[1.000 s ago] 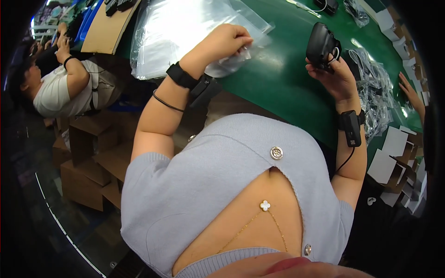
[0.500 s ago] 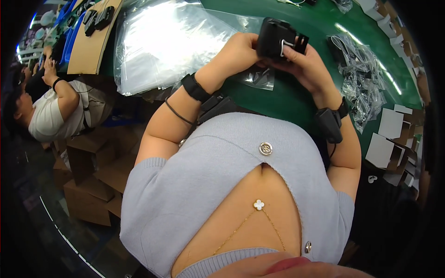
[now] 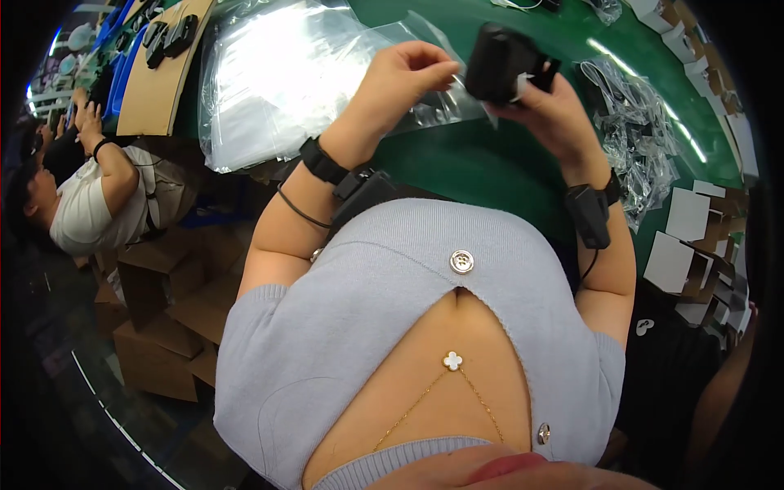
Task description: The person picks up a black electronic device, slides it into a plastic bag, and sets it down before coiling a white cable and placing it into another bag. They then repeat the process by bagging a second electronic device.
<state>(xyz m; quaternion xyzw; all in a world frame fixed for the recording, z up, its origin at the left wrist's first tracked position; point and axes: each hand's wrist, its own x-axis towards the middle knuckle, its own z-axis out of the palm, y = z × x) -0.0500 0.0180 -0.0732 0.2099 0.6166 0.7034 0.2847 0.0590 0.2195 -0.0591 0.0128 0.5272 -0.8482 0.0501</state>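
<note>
The carrying surface is a flat desk (image 3: 482,175) covered with a smooth dark green mat. A large heap of clear plastic bags (image 3: 286,77) lies directly on the desk and serves as the reference landmark. Left of the heap lies a flat brown cardboard sheet (image 3: 159,86); several small black devices (image 3: 167,37) rest on its far end. Left of the cardboard sheet, a blue tray (image 3: 122,61) shows only in part. Well to the right of the heap lies a pile of black cables in clear plastic bags (image 3: 641,135). Beyond that pile, at the right edge of the desk, stand rows of small folded white cardboard boxes (image 3: 690,216).
</note>
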